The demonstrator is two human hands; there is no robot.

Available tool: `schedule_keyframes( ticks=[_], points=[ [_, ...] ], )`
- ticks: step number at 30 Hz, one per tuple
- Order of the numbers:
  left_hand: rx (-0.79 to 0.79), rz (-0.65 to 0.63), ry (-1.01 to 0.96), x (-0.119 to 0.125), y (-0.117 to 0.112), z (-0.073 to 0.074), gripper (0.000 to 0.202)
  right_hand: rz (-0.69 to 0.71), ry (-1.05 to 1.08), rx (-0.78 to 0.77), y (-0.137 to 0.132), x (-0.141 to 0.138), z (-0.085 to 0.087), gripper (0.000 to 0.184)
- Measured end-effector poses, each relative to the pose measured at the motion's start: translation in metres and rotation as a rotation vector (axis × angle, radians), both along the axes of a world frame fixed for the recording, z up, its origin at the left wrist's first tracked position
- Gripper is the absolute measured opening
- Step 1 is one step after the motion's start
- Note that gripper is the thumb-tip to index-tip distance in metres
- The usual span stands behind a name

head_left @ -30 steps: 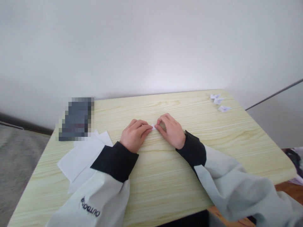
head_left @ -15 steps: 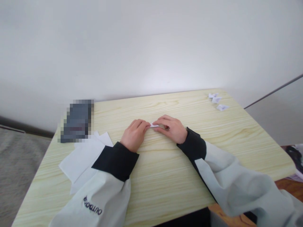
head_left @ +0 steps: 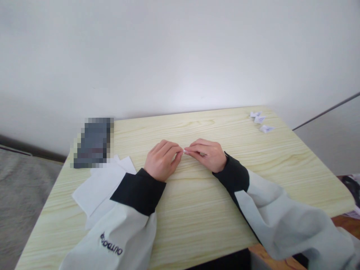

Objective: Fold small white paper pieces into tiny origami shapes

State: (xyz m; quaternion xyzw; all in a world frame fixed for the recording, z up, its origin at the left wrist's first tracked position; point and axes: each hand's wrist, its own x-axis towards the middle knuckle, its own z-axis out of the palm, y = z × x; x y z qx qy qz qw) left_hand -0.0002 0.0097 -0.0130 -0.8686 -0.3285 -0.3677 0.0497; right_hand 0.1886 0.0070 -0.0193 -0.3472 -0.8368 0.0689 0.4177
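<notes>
Small white folded paper piece (head_left: 184,151): one, mostly hidden, spanning the narrow gap between two pinches.
Left hand (head_left: 162,159): thumb and fingertips pressed together on its left end.
Right hand (head_left: 209,154): fingertips pinched on its right end.
Pointed white folded-paper shapes (head_left: 266,128): three, near the far right corner.
Flat white paper sheets (head_left: 97,187): several, overlapping.
Pale wood-grained tabletop (head_left: 191,213): one, flat.

My left forearm (head_left: 118,225) slants in from the lower left, my right forearm (head_left: 275,210) from the lower right. My left hand (head_left: 162,160) and right hand (head_left: 208,154) nearly meet, fingers (head_left: 172,150) bent, tips pinched together on each.
</notes>
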Motion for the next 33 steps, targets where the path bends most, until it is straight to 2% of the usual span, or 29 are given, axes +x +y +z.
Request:
schedule_keyframes(
  ticks=[3, 8, 13, 22, 33],
  points=[
    [0.041, 0.014, 0.016, 0.0, 0.001, 0.001, 0.005, 0.01, -0.019, -0.004, 0.001, 0.0, -0.001, 0.016],
    [0.007, 0.033, 0.009, 0.0, 0.0, 0.001, 0.005, 0.0, -0.01, -0.014, 0.0, 0.0, 0.0, 0.016],
    [0.012, 0.002, -0.023, 0.001, -0.001, 0.003, 0.004, 0.045, -0.009, -0.014, -0.002, 0.0, 0.002, 0.015],
    [-0.025, 0.052, -0.114, -0.001, 0.001, 0.003, 0.004, 0.075, 0.156, -0.143, 0.0, 0.003, 0.003, 0.01],
    [-0.048, 0.039, -0.129, -0.008, 0.003, 0.002, 0.006, 0.045, 0.164, -0.184, 0.007, 0.015, 0.004, 0.009]
  ],
)
